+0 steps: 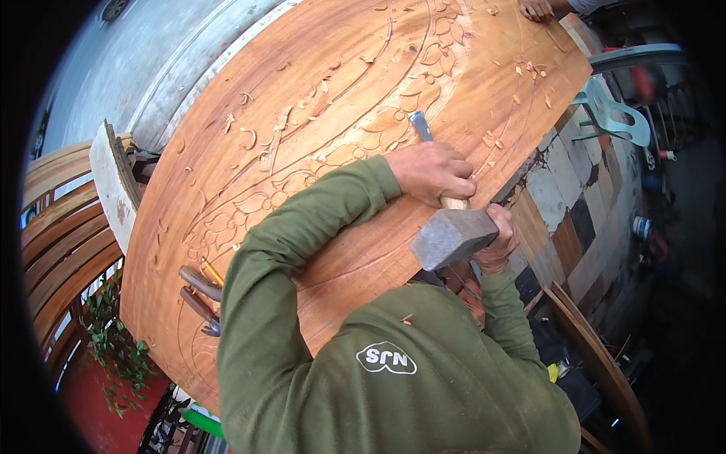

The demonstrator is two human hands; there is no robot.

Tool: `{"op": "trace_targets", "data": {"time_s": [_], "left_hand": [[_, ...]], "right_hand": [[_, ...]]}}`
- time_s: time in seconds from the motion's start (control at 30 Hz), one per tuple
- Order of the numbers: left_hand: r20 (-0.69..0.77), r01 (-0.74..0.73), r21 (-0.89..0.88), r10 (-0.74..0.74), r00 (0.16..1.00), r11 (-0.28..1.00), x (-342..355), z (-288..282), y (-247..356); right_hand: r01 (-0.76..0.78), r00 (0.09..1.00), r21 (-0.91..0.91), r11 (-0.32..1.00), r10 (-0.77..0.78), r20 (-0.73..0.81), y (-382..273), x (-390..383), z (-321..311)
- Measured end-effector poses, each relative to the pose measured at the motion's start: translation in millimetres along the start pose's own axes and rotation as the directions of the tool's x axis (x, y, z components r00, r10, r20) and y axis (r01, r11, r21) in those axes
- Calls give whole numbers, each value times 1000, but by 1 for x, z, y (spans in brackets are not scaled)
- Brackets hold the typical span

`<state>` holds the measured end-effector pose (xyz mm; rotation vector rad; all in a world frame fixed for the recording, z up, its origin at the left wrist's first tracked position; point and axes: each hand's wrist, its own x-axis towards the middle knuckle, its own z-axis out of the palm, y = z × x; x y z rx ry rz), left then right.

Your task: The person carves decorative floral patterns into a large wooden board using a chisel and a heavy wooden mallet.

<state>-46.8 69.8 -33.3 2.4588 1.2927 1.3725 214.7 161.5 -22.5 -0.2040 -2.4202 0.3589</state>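
My left hand (pixel 431 171) is closed around a chisel (pixel 421 125). Its bluish metal blade points away from me onto the wood, and its pale handle end sticks out below my fist. In my right hand (pixel 501 239) is a mallet (pixel 452 239) with a grey, blocky head, which hangs close by the chisel's handle end; whether the two touch I cannot tell. The mallet's handle is mostly hidden. Beneath both lies a large curved-edge wooden panel (pixel 363 261), carved with a band of leaves and flowers (pixel 295 178). Curled shavings (pixel 248 138) are scattered over it.
A yellow pencil (pixel 212 270) and dark curved tools (pixel 200 284) lie on the panel's left part. Another person's hand (pixel 537 9) rests at its far edge. Around stand a pale green plastic chair (pixel 620 117), a slatted wooden piece (pixel 64 242) and a leafy plant (pixel 113 340).
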Motion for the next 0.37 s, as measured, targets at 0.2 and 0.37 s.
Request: {"op": "trace_targets", "data": {"time_s": [0.2, 0.37], "left_hand": [[103, -11, -21, 13, 995, 1000, -2, -5, 6], [169, 14, 15, -16, 985, 1000, -10, -16, 4]], "right_hand": [[52, 998, 57, 997, -50, -42, 0, -5, 1], [152, 986, 41, 988, -148, -75, -1, 3, 9]]}}
